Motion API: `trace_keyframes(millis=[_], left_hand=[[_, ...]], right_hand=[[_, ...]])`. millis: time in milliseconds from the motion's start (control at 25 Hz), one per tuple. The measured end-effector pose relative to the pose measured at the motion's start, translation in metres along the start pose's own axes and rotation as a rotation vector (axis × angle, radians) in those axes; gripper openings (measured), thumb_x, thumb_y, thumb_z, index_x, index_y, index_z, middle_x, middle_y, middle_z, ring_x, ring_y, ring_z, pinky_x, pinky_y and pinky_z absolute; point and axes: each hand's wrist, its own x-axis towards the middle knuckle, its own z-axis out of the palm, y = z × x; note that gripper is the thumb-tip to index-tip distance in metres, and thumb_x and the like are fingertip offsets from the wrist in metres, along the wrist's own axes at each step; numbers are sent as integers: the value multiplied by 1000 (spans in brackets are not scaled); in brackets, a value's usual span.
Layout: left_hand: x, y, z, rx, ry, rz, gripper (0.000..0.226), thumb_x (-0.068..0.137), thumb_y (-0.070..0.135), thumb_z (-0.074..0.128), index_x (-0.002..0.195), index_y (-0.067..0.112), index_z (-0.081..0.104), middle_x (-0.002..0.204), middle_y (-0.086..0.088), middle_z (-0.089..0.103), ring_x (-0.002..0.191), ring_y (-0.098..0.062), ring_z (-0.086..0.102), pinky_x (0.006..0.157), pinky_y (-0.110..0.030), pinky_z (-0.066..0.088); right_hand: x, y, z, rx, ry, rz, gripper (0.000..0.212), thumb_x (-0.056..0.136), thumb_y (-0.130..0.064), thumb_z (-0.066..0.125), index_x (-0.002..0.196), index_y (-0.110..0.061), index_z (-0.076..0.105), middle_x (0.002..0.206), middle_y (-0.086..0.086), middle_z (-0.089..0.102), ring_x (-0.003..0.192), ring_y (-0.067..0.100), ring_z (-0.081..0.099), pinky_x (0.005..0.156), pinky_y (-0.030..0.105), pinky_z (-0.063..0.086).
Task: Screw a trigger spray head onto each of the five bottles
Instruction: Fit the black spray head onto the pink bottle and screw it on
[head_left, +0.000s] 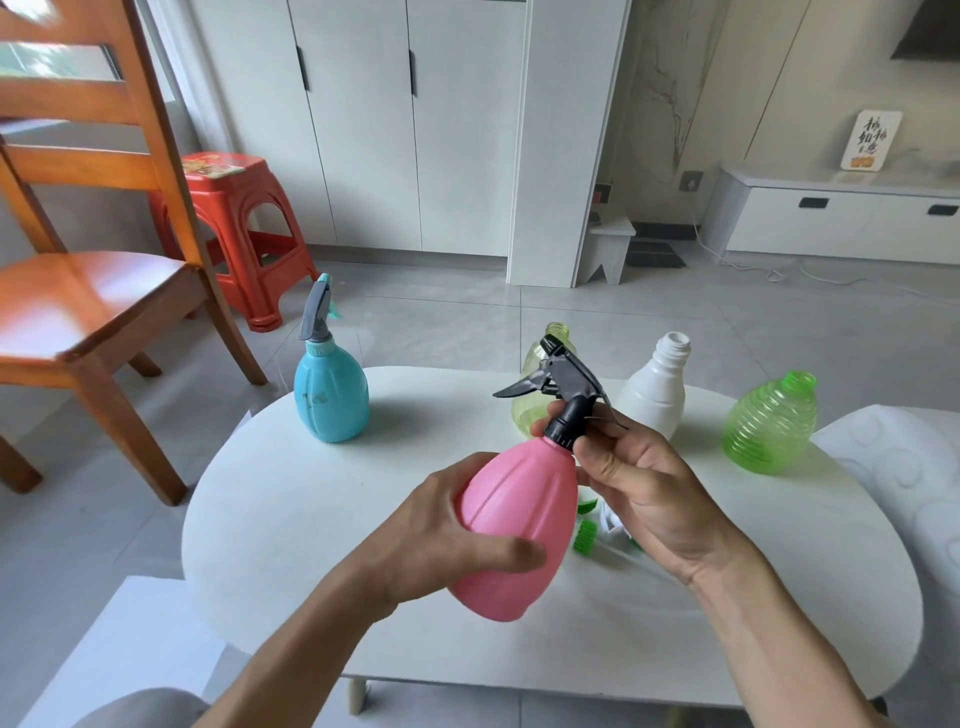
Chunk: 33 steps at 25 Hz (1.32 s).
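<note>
My left hand (441, 540) grips a pink bottle (514, 525), tilted above the white table (291, 519). A black and grey trigger spray head (563, 389) sits on its neck, and my right hand (639, 483) pinches the head's black collar. At the table's back left a blue bottle (331, 389) stands upright with a grey spray head (317, 312) on it. A pale yellow-green bottle (530, 395), a white bottle (657, 389) and a ribbed green bottle (769, 423) stand behind with open necks. Green and white spray head parts (589, 535) lie on the table, mostly hidden under my right hand.
A wooden chair (88, 291) stands to the left of the table, with a red plastic stool (239, 228) behind it. White cabinets (415, 124) line the far wall. A white patterned surface (904, 467) adjoins the table on the right.
</note>
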Motion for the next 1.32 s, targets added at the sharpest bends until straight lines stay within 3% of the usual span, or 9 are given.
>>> trace_keyframes(millis=[120, 240, 400, 600, 720, 920, 1040, 1200, 1320], left_hand=[[0, -2, 7, 237, 173, 54, 78, 49, 62, 81, 121, 51, 54, 102, 14, 69, 89, -8, 69, 69, -28, 63], [1, -3, 15, 335, 275, 97, 76, 50, 67, 79, 118, 55, 48, 99, 21, 66, 85, -2, 67, 66, -24, 60], [6, -4, 17, 351, 373, 115, 76, 51, 68, 79, 118, 51, 49, 100, 19, 64, 85, -2, 66, 65, -29, 61], [10, -4, 24, 305, 428, 165, 68, 51, 61, 83, 110, 50, 51, 95, 16, 65, 81, -5, 65, 52, -25, 59], [11, -4, 27, 261, 418, 179, 67, 51, 58, 84, 109, 53, 51, 96, 17, 65, 83, -3, 65, 50, -19, 56], [12, -8, 30, 211, 367, 167, 71, 49, 57, 86, 112, 53, 52, 99, 18, 66, 86, -2, 65, 51, -12, 52], [13, -8, 29, 177, 335, 146, 73, 48, 58, 85, 113, 53, 53, 100, 18, 68, 87, -1, 66, 58, -17, 56], [14, -4, 20, 1, 239, 96, 73, 48, 56, 86, 115, 54, 58, 104, 15, 71, 91, -7, 70, 73, -35, 64], [10, -1, 19, -22, 189, 123, 74, 49, 53, 87, 116, 54, 57, 107, 15, 70, 93, -8, 70, 74, -33, 64]], right_hand=[[2, 5, 6, -11, 130, -1, 49, 77, -24, 79, 114, 4, 62, 112, 20, 70, 106, 26, 64, 97, 42, 45], [2, 9, 13, 54, 253, 16, 48, 68, -28, 87, 100, -5, 60, 90, 4, 69, 83, 16, 63, 79, 31, 46], [0, 13, 26, 126, 264, 39, 30, 88, -31, 67, 111, -12, 72, 111, 6, 73, 95, 14, 66, 76, 24, 50], [0, 12, 36, 358, 299, 86, 43, 82, -23, 69, 122, -7, 68, 123, 11, 71, 108, 21, 65, 90, 35, 56], [0, 13, 39, 384, 319, 88, 48, 82, -21, 70, 123, 2, 62, 116, 14, 66, 111, 28, 60, 107, 51, 42], [3, 15, 38, 369, 363, 114, 41, 75, -15, 80, 112, -7, 64, 112, 16, 59, 106, 30, 56, 104, 50, 43], [3, 18, 36, 332, 392, 79, 57, 76, -22, 78, 125, 1, 60, 116, 16, 65, 110, 30, 60, 106, 52, 44], [1, 17, 31, 364, 280, 87, 39, 92, -32, 60, 122, -9, 70, 127, 12, 70, 113, 23, 65, 102, 43, 49], [0, 15, 30, 335, 270, 60, 34, 94, -33, 60, 115, -9, 74, 118, 10, 73, 107, 25, 67, 95, 43, 53]])
